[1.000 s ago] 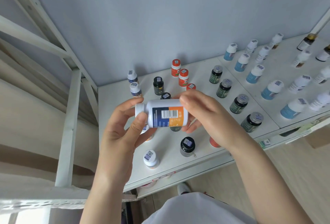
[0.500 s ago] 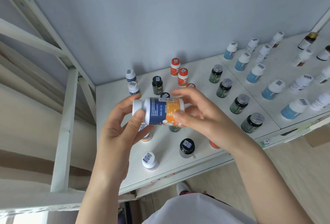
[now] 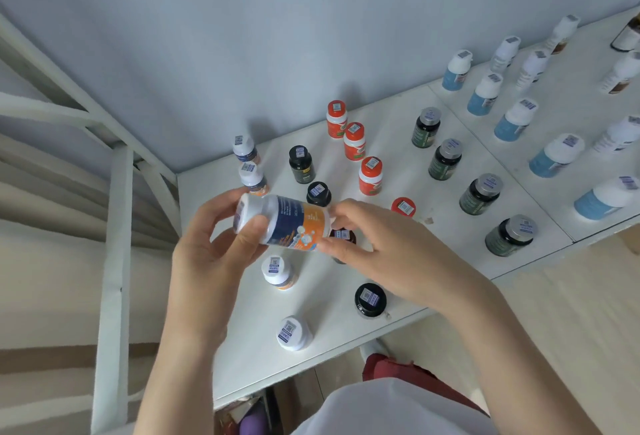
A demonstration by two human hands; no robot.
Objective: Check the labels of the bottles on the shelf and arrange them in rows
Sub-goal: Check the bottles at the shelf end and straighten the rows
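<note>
orange-and-navy bottle, lying sideways in the air above the shelf. is that grip safe? asks the first.

only just, says the second. the left hand curls its fingers behind the white cap end, with the thumb pressing in front. the right hand pinches the base between thumb and fingertips. nothing supports the middle.

so if one pinch slackens while it's turned for reading?

i'd expect it to tip off the other hand and drop onto the dark bottle just below the right fingers, or onto the white-capped bottle just under the held one. those stand upright and fairly near each other, so one knock could topple several and spoil the rows.

anything else?

the right wrist hangs over the black-lidded bottle, which stands near the front edge. a careless lowering could nudge it off the shelf. and the print is too small for me to read, so a rushed glance might send this one to the wrong row.
</note>
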